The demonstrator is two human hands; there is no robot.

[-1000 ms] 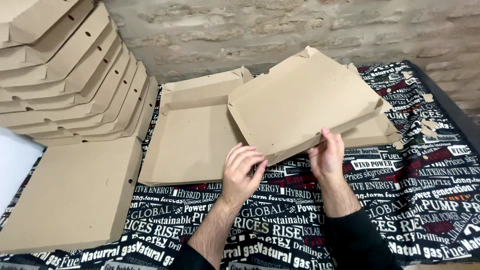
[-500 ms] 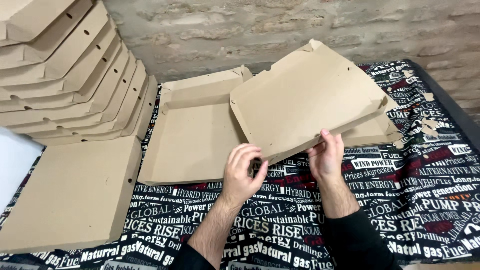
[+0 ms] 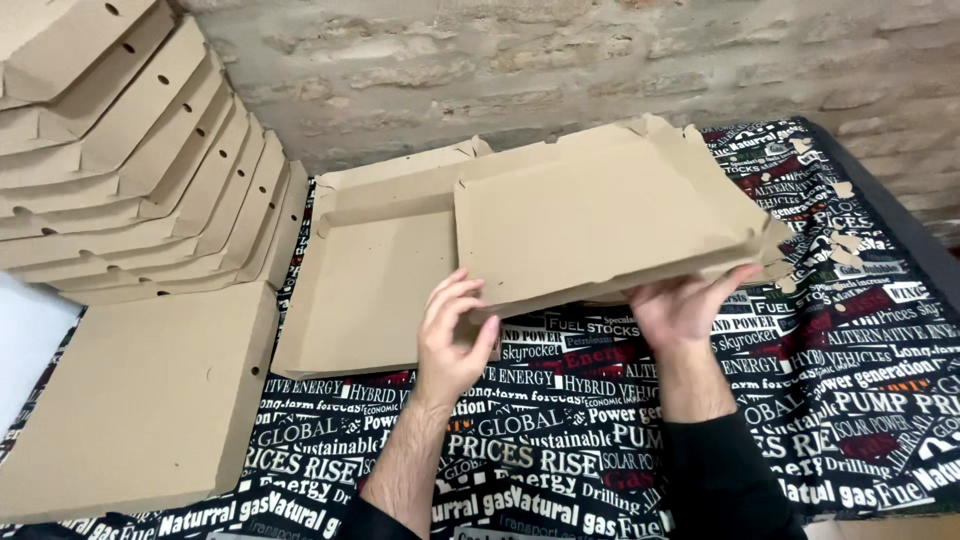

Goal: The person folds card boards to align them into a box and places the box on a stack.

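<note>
A flat brown cardboard box blank (image 3: 590, 220) is lifted off the table and tilted, its near edge toward me. My left hand (image 3: 452, 335) grips that near edge at its left corner, fingers curled around the fold. My right hand (image 3: 685, 305) holds the same edge from underneath, further right. Beneath the blank lies an open cardboard box tray (image 3: 370, 290), flat on the printed black cloth (image 3: 560, 440).
A leaning stack of folded cardboard boxes (image 3: 130, 170) stands at the far left. A closed flat box (image 3: 130, 400) lies at the near left. A brick wall (image 3: 520, 70) runs behind the table. Small cardboard scraps (image 3: 840, 250) lie at the right.
The cardboard blank has tipped flatter and lower toward me. My right hand has slid from on top of its near edge to underneath it; my left hand stays at the left corner.
</note>
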